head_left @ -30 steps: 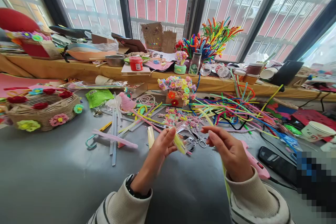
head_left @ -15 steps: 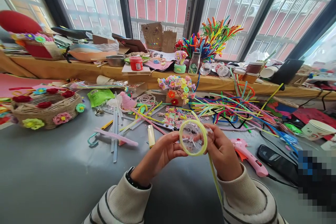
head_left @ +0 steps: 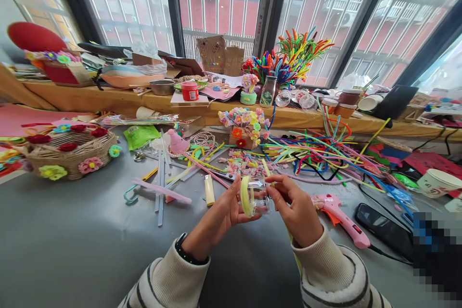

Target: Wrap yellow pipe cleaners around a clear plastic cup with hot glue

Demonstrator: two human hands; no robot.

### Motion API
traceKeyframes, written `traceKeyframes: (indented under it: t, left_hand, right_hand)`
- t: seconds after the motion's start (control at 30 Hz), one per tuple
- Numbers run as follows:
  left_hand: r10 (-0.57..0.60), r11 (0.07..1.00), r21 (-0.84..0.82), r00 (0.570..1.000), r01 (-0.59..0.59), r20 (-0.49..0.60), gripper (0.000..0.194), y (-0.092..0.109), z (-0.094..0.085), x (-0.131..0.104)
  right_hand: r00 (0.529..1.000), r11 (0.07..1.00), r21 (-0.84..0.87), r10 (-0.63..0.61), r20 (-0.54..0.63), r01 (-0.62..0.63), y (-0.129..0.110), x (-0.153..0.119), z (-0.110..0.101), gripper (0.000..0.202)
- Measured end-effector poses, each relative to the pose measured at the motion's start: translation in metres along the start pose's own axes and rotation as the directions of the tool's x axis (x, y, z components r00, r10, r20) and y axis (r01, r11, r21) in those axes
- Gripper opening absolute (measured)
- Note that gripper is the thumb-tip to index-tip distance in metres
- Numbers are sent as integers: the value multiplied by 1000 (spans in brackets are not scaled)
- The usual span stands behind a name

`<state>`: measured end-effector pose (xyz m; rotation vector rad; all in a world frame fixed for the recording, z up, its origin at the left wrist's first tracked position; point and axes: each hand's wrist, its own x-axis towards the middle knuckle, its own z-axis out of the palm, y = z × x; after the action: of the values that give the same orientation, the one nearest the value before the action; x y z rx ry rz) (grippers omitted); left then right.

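Observation:
A small clear plastic cup [head_left: 260, 205] lies sideways between my hands, with yellow pipe cleaner [head_left: 245, 196] wound round its left end. My left hand [head_left: 223, 211] holds it from the left, thumb on top and fingers beneath. On the right, my right hand [head_left: 296, 209] has its fingers pinched at the other end of the cup, by the yellow strand. One end of that strand sticks up above the fingers, and a longer length hangs down by the right wrist.
Right of my hands lie a pink glue gun [head_left: 348, 226] and a black phone [head_left: 383, 231]. A lighter [head_left: 209, 190], clear sticks [head_left: 159, 192] and a flowered basket [head_left: 72, 154] are on the left. Pipe cleaners [head_left: 306, 149] pile up behind.
The cup has turned from its ring facing me to lying side-on, its ring end now to the left. My right hand has shifted slightly, and the view has moved a little.

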<state>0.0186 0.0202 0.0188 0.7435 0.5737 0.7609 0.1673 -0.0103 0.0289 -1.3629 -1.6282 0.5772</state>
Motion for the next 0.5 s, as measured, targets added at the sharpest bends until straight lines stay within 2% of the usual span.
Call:
traceKeyframes:
  t: [0.17, 0.27, 0.37, 0.43, 0.5]
  left_hand:
    - [43, 999, 14, 998, -43, 42, 32, 2, -2, -4]
    - [103, 992, 78, 992, -97, -77, 30, 3, -3, -3]
    - [235, 940, 306, 934, -149, -268, 33, 0, 3, 2]
    - [319, 887, 429, 900, -173, -297, 36, 1, 10, 2]
    - [371, 852, 479, 888, -210, -272, 39, 12, 13, -6]
  right_hand:
    - [1000, 999, 47, -7, -9, 7, 3, 3, -2, 17]
    - [999, 997, 72, 1, -38, 1, 4, 3, -3, 20]
    - [998, 977, 213, 38, -51, -27, 3, 3, 2, 28]
    - [997, 952, 298, 74, -24, -64, 2, 4, 6, 32]
    - [994, 946, 307, 108, -5, -102, 3, 5, 6, 30]
